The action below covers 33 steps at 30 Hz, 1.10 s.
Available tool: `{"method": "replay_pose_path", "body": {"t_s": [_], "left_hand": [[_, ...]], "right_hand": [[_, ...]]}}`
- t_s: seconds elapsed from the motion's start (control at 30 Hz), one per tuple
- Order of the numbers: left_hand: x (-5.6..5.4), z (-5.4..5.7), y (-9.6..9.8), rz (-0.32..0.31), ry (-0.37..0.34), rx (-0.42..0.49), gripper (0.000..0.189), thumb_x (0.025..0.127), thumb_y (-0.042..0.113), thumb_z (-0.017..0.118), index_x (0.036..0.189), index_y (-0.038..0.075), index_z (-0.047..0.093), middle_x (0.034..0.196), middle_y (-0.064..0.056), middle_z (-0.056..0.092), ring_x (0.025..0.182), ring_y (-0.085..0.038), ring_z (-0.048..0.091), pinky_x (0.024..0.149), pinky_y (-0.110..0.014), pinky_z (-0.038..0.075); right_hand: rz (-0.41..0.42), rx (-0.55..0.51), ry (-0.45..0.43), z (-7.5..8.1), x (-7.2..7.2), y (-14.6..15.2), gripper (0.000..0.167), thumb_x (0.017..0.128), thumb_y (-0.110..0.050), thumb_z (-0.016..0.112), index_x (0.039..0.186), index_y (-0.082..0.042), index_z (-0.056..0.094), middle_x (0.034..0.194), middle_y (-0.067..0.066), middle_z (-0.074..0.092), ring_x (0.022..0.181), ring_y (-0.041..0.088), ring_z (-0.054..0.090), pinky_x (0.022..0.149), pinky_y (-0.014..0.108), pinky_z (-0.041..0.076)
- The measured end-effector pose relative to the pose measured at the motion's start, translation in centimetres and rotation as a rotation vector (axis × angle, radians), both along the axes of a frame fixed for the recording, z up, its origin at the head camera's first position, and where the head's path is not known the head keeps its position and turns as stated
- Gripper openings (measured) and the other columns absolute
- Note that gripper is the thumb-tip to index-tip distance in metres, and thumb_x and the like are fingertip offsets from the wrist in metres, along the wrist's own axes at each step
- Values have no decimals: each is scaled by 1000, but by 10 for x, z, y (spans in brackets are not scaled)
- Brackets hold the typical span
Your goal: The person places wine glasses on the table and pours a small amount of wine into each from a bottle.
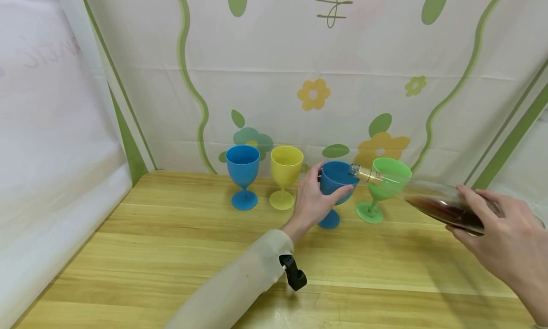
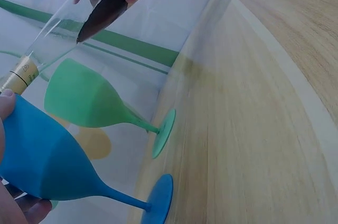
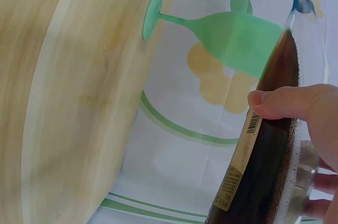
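My left hand (image 1: 314, 195) grips the bowl of a blue goblet (image 1: 338, 179), thumb in front and fingers behind, its foot at the tabletop. In my right hand (image 1: 505, 234) is a clear glass bottle (image 1: 445, 203), tilted nearly level with dark liquid lying along its lower side. The bottle's gold-wrapped neck (image 1: 364, 172) points left, its mouth right at the blue goblet's rim. Behind the bottle stands a green goblet (image 1: 376, 191), partly covered by it. In the right wrist view, the thumb (image 3: 280, 102) presses on the bottle (image 3: 264, 166) above a label.
Left of my left hand stand a yellow goblet (image 1: 286, 169) and a second blue goblet (image 1: 243, 169), both upright. The wooden table (image 1: 171, 253) ends at a white patterned cloth (image 1: 265, 43) behind the goblets. Another white cloth (image 1: 51, 129) hangs along the left side.
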<state>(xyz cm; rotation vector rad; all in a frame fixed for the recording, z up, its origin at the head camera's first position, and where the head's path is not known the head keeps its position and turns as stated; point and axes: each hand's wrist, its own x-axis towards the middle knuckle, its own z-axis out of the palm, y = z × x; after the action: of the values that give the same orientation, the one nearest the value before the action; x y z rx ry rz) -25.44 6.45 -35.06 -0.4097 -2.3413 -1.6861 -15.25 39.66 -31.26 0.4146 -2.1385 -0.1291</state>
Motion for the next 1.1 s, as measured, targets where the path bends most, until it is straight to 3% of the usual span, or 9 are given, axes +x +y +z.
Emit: {"method": "replay_pose_path", "body": {"t_s": [0.6,0.87,1.1], "left_hand": [[1,-3,-2,-24,3,18,86,92,53,80,161,20,42,149,-6,60,133,-27,63,105,-47,57],[1,-6,-3,-37,1,28,81,95,54,76,161,21,42,150,-5,60,134,-27,63,106,-48,57],[1,-5,-3,-41,9,32,81,95,52,77,161,21,42,150,-6,60,133,-28,64,106,-48,58]], "right_hand": [[48,-25,37,4,-4,5,94,102,-82,20,134,-8,69,118,34,66,103,59,57,80,70,46],[51,46,35,11,-2,6,89,106,-74,19,139,-6,65,120,39,62,101,62,55,82,71,46],[97,-18,105,10,-8,5,86,103,-78,27,136,-10,68,119,37,63,101,61,55,81,72,44]]}}
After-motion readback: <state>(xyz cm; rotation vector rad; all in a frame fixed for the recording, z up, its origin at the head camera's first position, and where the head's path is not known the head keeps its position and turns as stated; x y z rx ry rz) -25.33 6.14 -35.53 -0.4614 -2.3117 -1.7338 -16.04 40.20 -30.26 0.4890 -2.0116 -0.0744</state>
